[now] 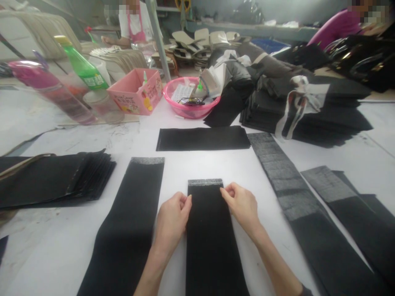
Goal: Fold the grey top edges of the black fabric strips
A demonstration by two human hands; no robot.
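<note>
A long black strip of material lies in front of me, with a greyish band along its far end. My left hand pinches its left edge just below that band. On the opposite edge, my right hand grips the same strip between thumb and fingers. To the left rests another black strip with a similar grey end. A short black piece lies crosswise beyond my hands. On the right, a fanned row of overlapping strips shows grey ends.
A stack of black pieces sits at the left. Farther back stand a pink bottle, a green bottle, a pink box and a pink basin. A tied black bundle is at the back right. Two people are beyond the table.
</note>
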